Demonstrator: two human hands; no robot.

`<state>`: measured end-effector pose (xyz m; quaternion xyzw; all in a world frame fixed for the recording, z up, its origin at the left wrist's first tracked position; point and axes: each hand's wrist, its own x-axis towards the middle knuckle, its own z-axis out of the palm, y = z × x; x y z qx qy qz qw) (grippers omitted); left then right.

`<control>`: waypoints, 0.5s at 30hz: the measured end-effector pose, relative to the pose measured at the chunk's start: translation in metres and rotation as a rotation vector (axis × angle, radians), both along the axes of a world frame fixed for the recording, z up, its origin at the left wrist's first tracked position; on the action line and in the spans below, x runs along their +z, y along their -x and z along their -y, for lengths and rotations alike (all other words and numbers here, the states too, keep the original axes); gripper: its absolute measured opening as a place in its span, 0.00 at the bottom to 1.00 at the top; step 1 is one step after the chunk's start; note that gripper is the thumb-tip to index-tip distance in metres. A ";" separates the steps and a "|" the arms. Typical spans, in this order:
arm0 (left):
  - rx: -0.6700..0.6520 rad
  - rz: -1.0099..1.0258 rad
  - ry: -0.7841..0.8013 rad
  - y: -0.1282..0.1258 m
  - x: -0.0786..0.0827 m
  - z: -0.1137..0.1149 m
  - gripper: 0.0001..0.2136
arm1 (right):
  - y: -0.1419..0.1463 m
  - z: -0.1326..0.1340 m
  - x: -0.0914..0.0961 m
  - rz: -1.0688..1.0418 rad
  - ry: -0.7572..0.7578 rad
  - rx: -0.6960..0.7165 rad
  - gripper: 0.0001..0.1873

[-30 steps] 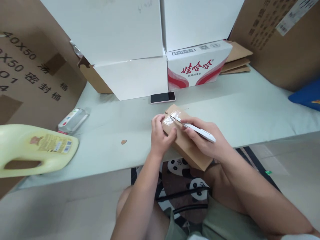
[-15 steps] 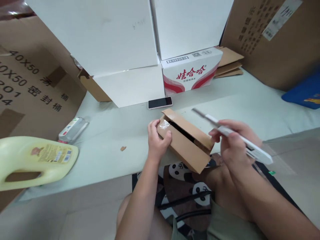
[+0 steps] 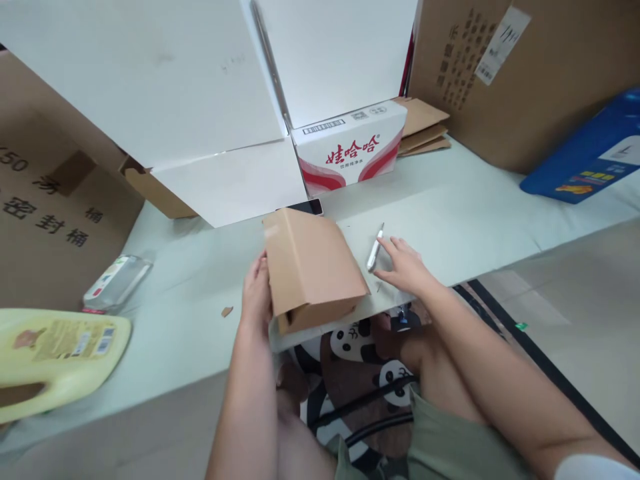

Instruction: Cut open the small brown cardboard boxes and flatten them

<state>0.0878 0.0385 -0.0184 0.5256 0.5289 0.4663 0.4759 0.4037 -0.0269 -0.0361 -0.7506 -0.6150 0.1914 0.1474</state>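
My left hand grips the left side of a small brown cardboard box, some fingers hidden behind it. The box is tilted, with a folded end facing me and a broad flap on top. To its right a white utility knife lies on the table with its blade end pointing away from me. My right hand is beside the knife, fingers spread, with the thumb and a fingertip close to or touching its handle.
On the pale green tabletop, a phone lies partly behind the box. Large white cartons, a red-and-white box and folded cardboard stand behind. A yellow jug and clear plastic container are left; a blue container is right.
The knife has gone from my right hand down to the tabletop, and that hand's fingers have spread. My left hand has turned the box so its broad flap shows. The view has shifted right.
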 end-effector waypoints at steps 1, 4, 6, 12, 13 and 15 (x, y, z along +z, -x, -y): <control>0.009 0.102 0.147 0.001 0.003 0.003 0.29 | 0.001 0.003 0.001 0.012 0.006 0.020 0.39; -0.082 0.206 0.307 0.004 0.008 0.010 0.30 | 0.004 0.012 0.000 -0.021 0.031 0.186 0.32; -0.102 0.149 0.226 0.007 0.009 0.012 0.28 | 0.004 0.015 0.000 -0.134 0.030 0.315 0.31; 0.053 0.174 0.171 0.006 0.013 0.012 0.28 | 0.009 0.010 0.007 -0.706 -0.187 0.325 0.29; 0.068 0.209 0.199 0.005 0.015 0.013 0.29 | 0.011 0.009 0.008 -0.793 -0.208 0.275 0.30; 0.077 0.268 0.258 0.004 0.019 0.016 0.32 | 0.013 0.008 0.009 -0.915 -0.230 0.175 0.31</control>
